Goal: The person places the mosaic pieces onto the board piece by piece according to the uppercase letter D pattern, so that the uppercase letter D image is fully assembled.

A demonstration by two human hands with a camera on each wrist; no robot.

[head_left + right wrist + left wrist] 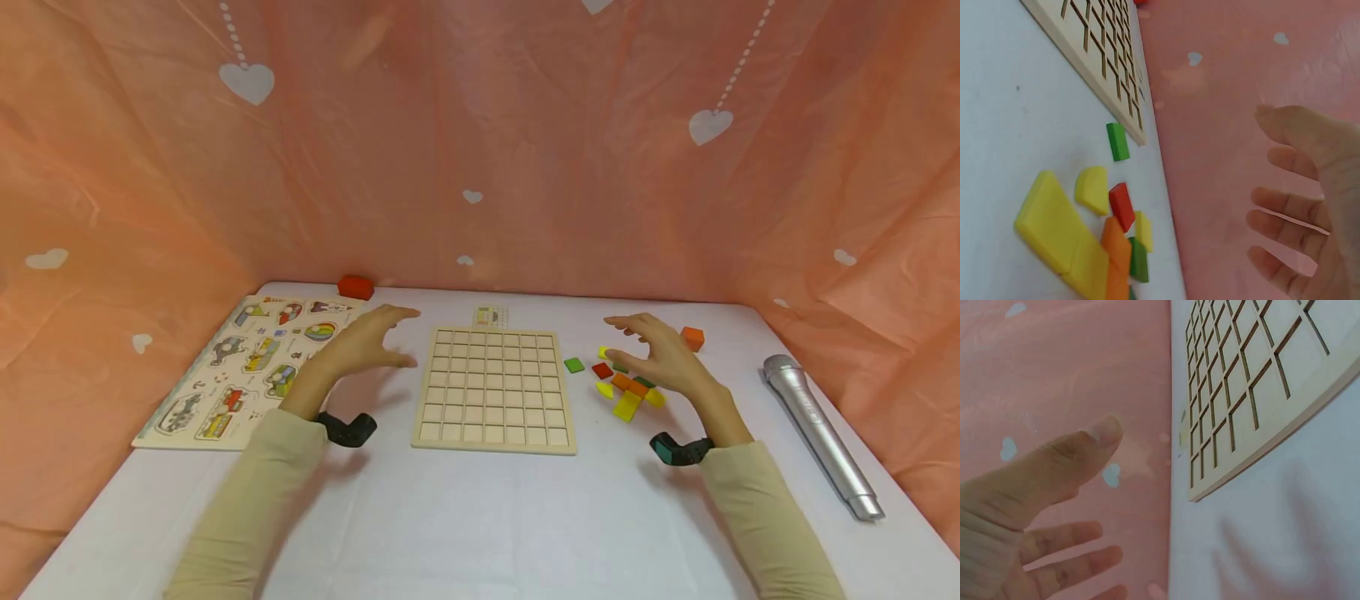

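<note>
A square wooden grid board (493,451) lies in the middle of the white table, its cells bare. My left hand (365,340) hovers left of the board with fingers spread and nothing in them. On the other side my right hand (663,354) is held above several small coloured tiles, fingers apart and holding nothing. Among those tiles are a yellow square (1050,222), a red tile (602,371), a green tile (573,365) and an orange tile (1116,240). Behind the board lies a small printed pattern card (491,316).
A picture puzzle board (225,375) lies at the left, partly under my left arm. A red block (356,287) stands at the back left, an orange cube (692,338) at the right. The silver microphone (825,437) lies near the right edge. A pink curtain (480,150) encloses the table.
</note>
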